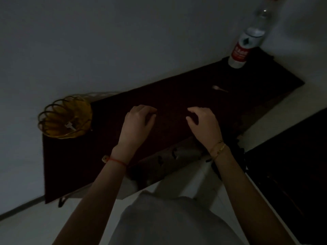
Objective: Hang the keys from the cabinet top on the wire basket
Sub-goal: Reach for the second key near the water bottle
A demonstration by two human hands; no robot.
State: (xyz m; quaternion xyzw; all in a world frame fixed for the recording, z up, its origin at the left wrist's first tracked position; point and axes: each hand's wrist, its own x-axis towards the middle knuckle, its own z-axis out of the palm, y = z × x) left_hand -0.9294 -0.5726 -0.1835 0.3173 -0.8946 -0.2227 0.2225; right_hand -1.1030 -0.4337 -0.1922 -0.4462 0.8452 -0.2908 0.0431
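1. Dim room; both hands hover over dark red cloth-covered cabinet top [177,96].
2. Left hand [137,121] grip half-curled, apparently empty; right hand [205,122] same.
3. Keys not clearly visible, maybe the pale item [219,88] far right.
4. Yellow wire basket [64,117] at left end: nothing hung yet.

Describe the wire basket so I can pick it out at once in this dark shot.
Start at the long dark cabinet top running along the pale wall. Follow it to its left end, past the left hand. The wire basket sits there: golden, with looped wire around its rim, unlike the clear plastic bottle at the far right end.
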